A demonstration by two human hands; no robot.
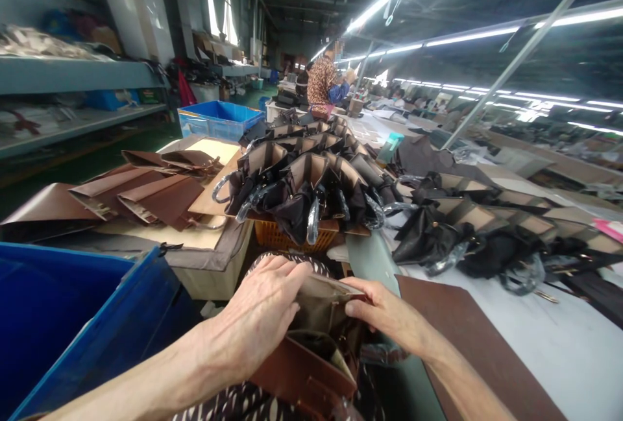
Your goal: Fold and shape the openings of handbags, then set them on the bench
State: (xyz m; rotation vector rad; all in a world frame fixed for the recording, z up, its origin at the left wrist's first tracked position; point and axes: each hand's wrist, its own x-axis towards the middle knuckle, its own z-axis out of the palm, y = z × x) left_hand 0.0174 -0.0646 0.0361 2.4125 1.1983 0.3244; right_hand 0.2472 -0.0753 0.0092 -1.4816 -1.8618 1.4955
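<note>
A brown handbag (pixel 304 369) rests in my lap with its mouth facing up, so its beige lining (pixel 314 307) shows. My left hand (pixel 265 317) is closed over the bag's upper left edge, fingers bent down and partly hidden. On the opposite side, my right hand (pixel 382 314) pinches the rim between thumb and fingers. A plastic-wrapped handle (pixel 384 353) hangs beside the bag, below my right hand.
Black handbags with wrapped handles (pixel 302 181) are heaped ahead over an orange basket (pixel 277 237); more black bags (pixel 467 226) lie on the right table (pixel 549 324). Brown bag pieces (pixel 160 197) and a blue bin (pixel 97 336) are left. A person (pixel 322 84) is farther off.
</note>
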